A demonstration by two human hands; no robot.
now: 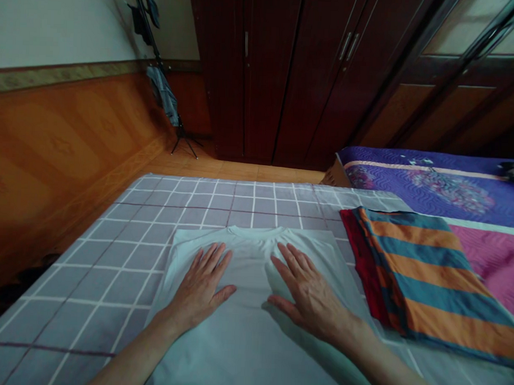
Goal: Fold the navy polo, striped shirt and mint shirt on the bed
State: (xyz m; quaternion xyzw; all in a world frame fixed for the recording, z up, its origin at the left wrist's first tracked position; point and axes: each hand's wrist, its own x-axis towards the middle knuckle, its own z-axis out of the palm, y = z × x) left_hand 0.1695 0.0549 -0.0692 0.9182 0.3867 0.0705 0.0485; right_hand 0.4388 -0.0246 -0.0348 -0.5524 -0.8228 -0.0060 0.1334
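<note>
A pale, light-coloured T-shirt (247, 338) lies spread on a grey checked bed sheet (124, 249), its neckline toward the far side. My left hand (203, 286) rests flat on the left part of the shirt, fingers stretched and thumb out. On the right side, my right hand (302, 289) is over the cloth with its fingers extended and a shadow beneath it; whether the whole palm touches cannot be told. Neither hand grips anything. The shirt's near end runs out of the bottom of the view.
Folded striped orange-and-teal cloth (431, 271) lies on red cloth (366, 269) to the right. Beyond are a purple floral bedspread (409, 175) and pink cloth (486, 256). A dark wooden wardrobe (281, 81) stands at the back, a clothes stand (160, 65) at the far left corner.
</note>
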